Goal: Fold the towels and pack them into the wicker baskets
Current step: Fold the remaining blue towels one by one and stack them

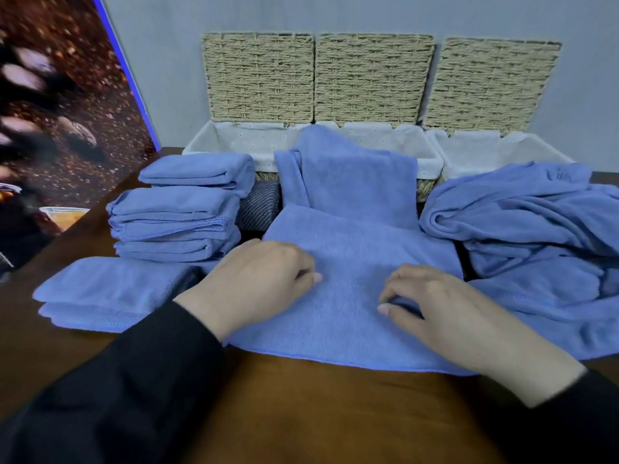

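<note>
A blue towel (348, 262) lies spread on the brown table (335, 413); its far end drapes up over the front of the middle wicker basket (427, 154). My left hand (254, 283) and my right hand (445, 309) sit on the towel's middle, fingers curled, thumb and fingertips pinching the cloth. Folded blue towels are stacked (174, 212) at the left, with another folded one (110, 289) in front. The left basket (207, 139) and the right basket (469, 152) show white liners; what is inside them is hidden.
A heap of unfolded blue towels (522, 216) fills the right side. The baskets' woven lids (371, 78) stand upright against the grey wall. A dark striped cloth (259, 205) lies between the stack and the baskets. A dark poster (60, 112) stands at the left.
</note>
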The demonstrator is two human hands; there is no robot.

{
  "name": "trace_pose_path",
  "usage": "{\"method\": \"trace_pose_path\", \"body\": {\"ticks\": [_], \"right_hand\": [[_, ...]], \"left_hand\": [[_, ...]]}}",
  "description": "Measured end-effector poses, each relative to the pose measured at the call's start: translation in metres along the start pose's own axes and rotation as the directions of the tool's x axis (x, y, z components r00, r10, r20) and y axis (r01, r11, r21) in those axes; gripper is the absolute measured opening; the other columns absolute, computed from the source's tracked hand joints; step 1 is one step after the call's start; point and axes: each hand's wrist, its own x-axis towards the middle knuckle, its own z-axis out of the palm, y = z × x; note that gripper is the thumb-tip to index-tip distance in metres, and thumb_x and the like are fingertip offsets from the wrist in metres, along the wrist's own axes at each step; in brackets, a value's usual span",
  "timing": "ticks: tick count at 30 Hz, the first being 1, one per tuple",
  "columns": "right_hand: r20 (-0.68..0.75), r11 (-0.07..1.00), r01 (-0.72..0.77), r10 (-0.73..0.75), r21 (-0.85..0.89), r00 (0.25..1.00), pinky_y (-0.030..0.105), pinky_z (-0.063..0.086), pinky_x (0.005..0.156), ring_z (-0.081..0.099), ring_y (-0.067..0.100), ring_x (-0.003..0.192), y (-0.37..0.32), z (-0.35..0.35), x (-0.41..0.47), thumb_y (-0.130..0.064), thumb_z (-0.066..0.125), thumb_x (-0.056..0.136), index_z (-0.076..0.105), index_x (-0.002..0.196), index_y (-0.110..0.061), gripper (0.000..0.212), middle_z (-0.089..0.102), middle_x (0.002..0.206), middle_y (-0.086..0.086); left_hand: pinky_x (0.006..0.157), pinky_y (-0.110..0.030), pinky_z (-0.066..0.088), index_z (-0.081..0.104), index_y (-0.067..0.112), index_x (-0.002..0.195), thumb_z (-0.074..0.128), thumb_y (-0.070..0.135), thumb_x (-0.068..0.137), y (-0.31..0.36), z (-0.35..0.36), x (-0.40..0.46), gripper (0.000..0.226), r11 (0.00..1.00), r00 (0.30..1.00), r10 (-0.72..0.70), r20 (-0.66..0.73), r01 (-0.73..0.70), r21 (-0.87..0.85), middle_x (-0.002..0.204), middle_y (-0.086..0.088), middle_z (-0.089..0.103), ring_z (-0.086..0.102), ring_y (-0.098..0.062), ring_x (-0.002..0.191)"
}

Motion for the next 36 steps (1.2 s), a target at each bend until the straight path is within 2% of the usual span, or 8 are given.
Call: {"method": "trace_pose_path", "body": {"ticks": [7,14,18,22,26,30,34,36], "right_hand": [[-0.259,0.998,-0.035,0.049,0.056,0.965,0.026,0.042,0.082,0.055,0.004,0.089,0.0,-0.032,0.071,-0.035,0.059,0.097,0.069,0.098,-0.025,0.013,0.061,0.097,-0.013],[-0.414,0.984,-0.177,0.16,-0.003,0.896,0.034,0.046,0.082,0.062,0.024,0.099,0.023,-0.059,0.184,-0.027,0.06,0.099,0.071,0.104,-0.016,0.016,0.067,0.107,0.003],[-0.234,0.892,-0.428,0.389,-0.147,0.891,0.035,0.044,0.088,0.06,0.033,0.116,0.053,-0.07,0.237,-0.046,0.054,0.1,0.061,0.132,-0.007,0.05,0.065,0.128,0.013],[-0.045,0.824,-0.538,0.539,-0.175,0.841,0.032,0.041,0.072,0.058,0.03,0.089,0.07,-0.068,0.259,-0.052,0.055,0.099,0.07,0.109,0.002,0.058,0.067,0.1,0.018],[-0.195,0.886,-0.458,0.462,0.067,0.865,0.03,0.036,0.056,0.052,0.027,0.071,0.065,-0.067,0.253,-0.026,0.06,0.097,0.064,0.084,-0.005,0.026,0.062,0.078,0.014],[-0.519,0.968,-0.105,0.211,0.226,0.828,0.035,0.046,0.076,0.062,0.02,0.09,0.036,-0.075,0.211,-0.021,0.058,0.098,0.064,0.089,-0.008,0.017,0.069,0.094,0.0],[-0.421,0.961,0.14,-0.027,0.239,0.907,0.012,0.039,0.091,0.056,-0.009,0.122,-0.01,-0.071,0.126,-0.023,0.06,0.09,0.056,0.074,-0.028,0.017,0.063,0.13,-0.023],[-0.259,0.977,0.163,-0.124,0.135,0.958,0.005,0.034,0.091,0.051,-0.009,0.127,-0.019,-0.054,0.088,-0.032,0.058,0.085,0.055,0.073,-0.027,0.012,0.056,0.14,-0.024]], "left_hand": [[0.087,-0.043,0.05,0.069,0.019,0.11,0.055,0.028,0.101,0.001,0.021,0.058,0.019,0.947,0.914,-0.175,-0.366,0.054,-0.318,0.106,-0.001,0.068,0.062,-0.028,0.104],[0.108,-0.037,0.043,0.065,0.014,0.13,0.056,0.022,0.099,-0.008,0.043,0.065,0.034,0.89,0.837,-0.244,-0.489,-0.008,-0.456,0.137,-0.005,0.063,0.054,-0.02,0.129],[0.109,-0.033,0.042,0.065,0.015,0.13,0.046,0.028,0.1,-0.008,0.044,0.066,0.038,0.873,0.826,-0.261,-0.5,-0.019,-0.488,0.136,-0.002,0.063,0.052,-0.015,0.128],[0.106,-0.036,0.046,0.066,0.015,0.129,0.039,0.034,0.098,-0.009,0.044,0.067,0.045,0.872,0.824,-0.251,-0.509,-0.035,-0.488,0.133,-0.001,0.064,0.054,-0.014,0.126],[0.102,-0.04,0.05,0.067,0.015,0.126,0.041,0.031,0.098,-0.008,0.042,0.066,0.041,0.874,0.809,-0.241,-0.536,-0.06,-0.482,0.13,0.0,0.065,0.056,-0.015,0.123],[0.109,-0.03,0.038,0.064,0.017,0.131,0.043,0.031,0.1,-0.007,0.032,0.061,0.04,0.866,0.753,-0.269,-0.6,-0.084,-0.493,0.14,0.001,0.059,0.05,-0.012,0.13],[0.117,-0.027,0.027,0.045,0.022,0.147,0.049,0.033,0.1,-0.002,0.011,0.052,0.048,0.879,0.658,-0.247,-0.711,-0.156,-0.45,0.154,0.0,0.045,0.039,-0.015,0.144],[0.12,-0.032,0.023,0.04,0.022,0.151,0.05,0.037,0.1,0.001,0.004,0.049,0.054,0.904,0.689,-0.165,-0.706,-0.18,-0.387,0.157,0.0,0.041,0.034,-0.016,0.148]]}}
